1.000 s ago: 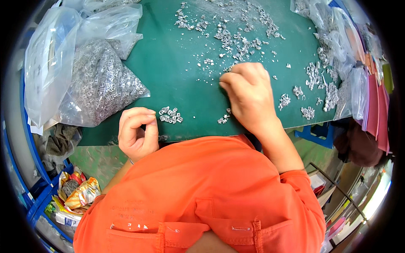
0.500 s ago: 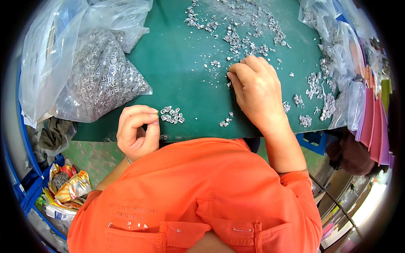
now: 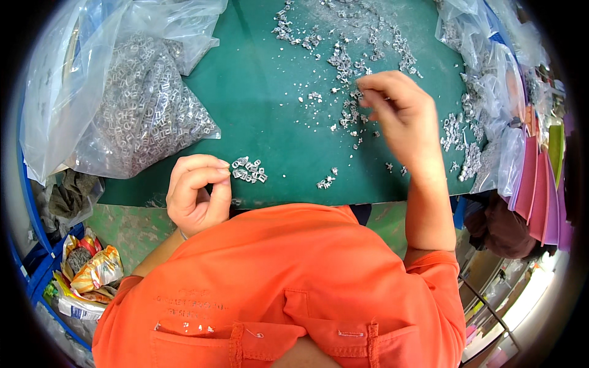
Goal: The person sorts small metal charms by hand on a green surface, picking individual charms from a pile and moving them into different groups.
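Observation:
My left hand (image 3: 199, 195) rests at the table's near edge, thumb and forefinger pinched together. Whatever lies between those fingertips, if anything, is too small to make out. Right beside them is a small heap of clear and grey plastic pieces (image 3: 250, 170), shaped like little square clips or rings. Over the scattered grey pieces (image 3: 351, 113) in the middle of the table hovers my right hand (image 3: 405, 116). Its thumb and forefinger are bent and a little apart, with nothing visible between them. A smaller cluster of pieces (image 3: 326, 181) lies between my two hands.
A large clear bag (image 3: 153, 104) full of similar pieces stands at the left of the green table (image 3: 245, 80). More plastic bags (image 3: 485, 67) and loose pieces line the right edge. Pink and purple sheets (image 3: 537, 190) hang at far right. Wrappers (image 3: 98, 270) fill a blue-framed shelf at lower left.
My right hand has moved right and its thumb and forefinger have come apart, uncovering pieces that lay beneath it. My left hand has hardly moved and stays pinched.

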The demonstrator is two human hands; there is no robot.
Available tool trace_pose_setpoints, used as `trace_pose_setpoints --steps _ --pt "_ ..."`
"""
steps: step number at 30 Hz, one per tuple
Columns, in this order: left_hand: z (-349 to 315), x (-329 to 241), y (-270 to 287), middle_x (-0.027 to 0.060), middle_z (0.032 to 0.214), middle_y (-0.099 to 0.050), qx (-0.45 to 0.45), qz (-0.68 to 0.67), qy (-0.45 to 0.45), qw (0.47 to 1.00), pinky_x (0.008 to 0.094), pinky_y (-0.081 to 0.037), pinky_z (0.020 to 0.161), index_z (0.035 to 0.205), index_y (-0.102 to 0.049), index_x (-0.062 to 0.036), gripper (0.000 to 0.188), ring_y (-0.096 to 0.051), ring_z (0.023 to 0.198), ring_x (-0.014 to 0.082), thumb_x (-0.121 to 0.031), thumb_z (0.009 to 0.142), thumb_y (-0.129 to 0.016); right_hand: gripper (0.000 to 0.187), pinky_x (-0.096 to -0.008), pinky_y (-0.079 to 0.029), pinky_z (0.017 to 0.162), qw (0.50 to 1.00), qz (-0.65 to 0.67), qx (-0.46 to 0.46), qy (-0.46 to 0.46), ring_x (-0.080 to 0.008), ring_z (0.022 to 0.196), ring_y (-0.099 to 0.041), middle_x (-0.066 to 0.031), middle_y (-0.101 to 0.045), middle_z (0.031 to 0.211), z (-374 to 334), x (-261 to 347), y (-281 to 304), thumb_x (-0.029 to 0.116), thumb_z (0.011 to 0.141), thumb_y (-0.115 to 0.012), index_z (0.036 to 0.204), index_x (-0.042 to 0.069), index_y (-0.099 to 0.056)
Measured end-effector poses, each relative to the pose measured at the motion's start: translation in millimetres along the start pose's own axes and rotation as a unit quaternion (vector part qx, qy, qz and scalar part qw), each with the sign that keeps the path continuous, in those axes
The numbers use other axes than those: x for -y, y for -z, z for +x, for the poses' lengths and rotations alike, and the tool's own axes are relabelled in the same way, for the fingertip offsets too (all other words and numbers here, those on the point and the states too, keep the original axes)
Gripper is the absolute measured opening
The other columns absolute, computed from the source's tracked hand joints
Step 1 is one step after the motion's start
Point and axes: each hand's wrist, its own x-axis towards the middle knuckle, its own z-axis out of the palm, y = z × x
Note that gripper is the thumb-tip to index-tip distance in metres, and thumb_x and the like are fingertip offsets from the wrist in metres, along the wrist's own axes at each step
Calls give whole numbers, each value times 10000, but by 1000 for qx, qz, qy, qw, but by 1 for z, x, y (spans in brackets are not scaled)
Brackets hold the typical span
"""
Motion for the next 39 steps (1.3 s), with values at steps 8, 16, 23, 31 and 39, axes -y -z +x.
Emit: trace_pose_setpoints --steps 8,16,23,31,39 --pt "2 -2 -1 123 872 -603 -6 7 -1 1000 232 -458 624 833 -592 -18 197 -572 748 151 144 723 -612 115 -380 -488 693 989 -89 87 79 -346 796 -588 -150 -578 826 8 6 -12 -45 745 -613 855 -15 -629" --pt "2 -1 0 116 884 -598 5 3 7 1000 233 -450 610 828 -589 -16 194 -564 745 147 149 728 -603 94 -336 -492 649 996 -89 -15 -4 -289 707 -618 -139 -621 761 10 -11 23 -30 744 -630 829 9 -642" --pt "1 0 -1 113 883 -596 4 6 10 1000 233 -447 617 828 -589 -16 187 -555 746 138 145 734 -607 58 -383 -479 649 989 -114 46 82 -321 740 -591 -119 -592 771 4 -4 16 6 760 -629 813 29 -634" --pt "2 -1 -3 116 880 -597 -6 5 11 1000 231 -444 619 821 -589 -17 183 -554 742 137 143 734 -613 91 -394 -490 647 972 -212 61 75 -313 761 -582 -98 -564 780 3 -8 14 20 754 -607 837 52 -630" --pt "1 0 -2 117 876 -599 -10 -4 11 1000 233 -445 618 819 -587 -13 188 -555 744 142 148 726 -614 138 -388 -484 636 968 -187 76 151 -302 743 -574 -100 -546 760 -6 -4 4 -8 686 -616 814 44 -618"
